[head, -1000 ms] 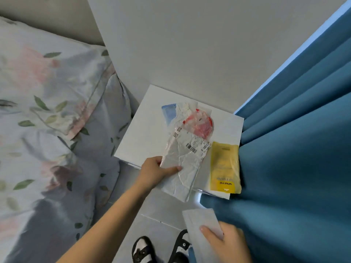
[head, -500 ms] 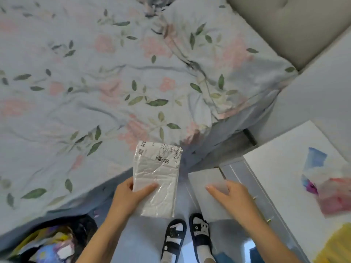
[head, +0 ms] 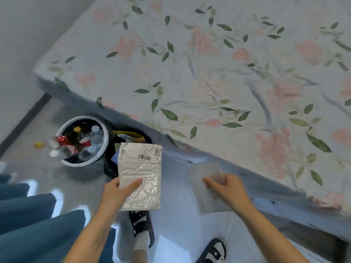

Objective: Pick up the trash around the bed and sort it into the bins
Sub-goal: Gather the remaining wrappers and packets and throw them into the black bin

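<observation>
Bedding with a pink-flower and green-leaf print covers the bed, which fills the upper right of the view; its edge runs diagonally down to the right. Grey floor lies below it, with folds of blue curtain at the lower left. Near the bed's edge stands a white round bin holding plastic bottles and red cans, and just beside it, on its right, a black-lined bin with coloured wrappers inside, partly hidden.

The white mailer bag, crinkled and bearing a barcode label at its top, is held upright in front of the black-lined bin; the left hand has its grip closed on the bag's lower left edge, thumb across the front. The right hand grasps a pale flat sheet, blurred, with the thumb on top. A small yellow cap lies on the floor left of the white bin. Two feet in black-and-white sandals stand below the hands.
</observation>
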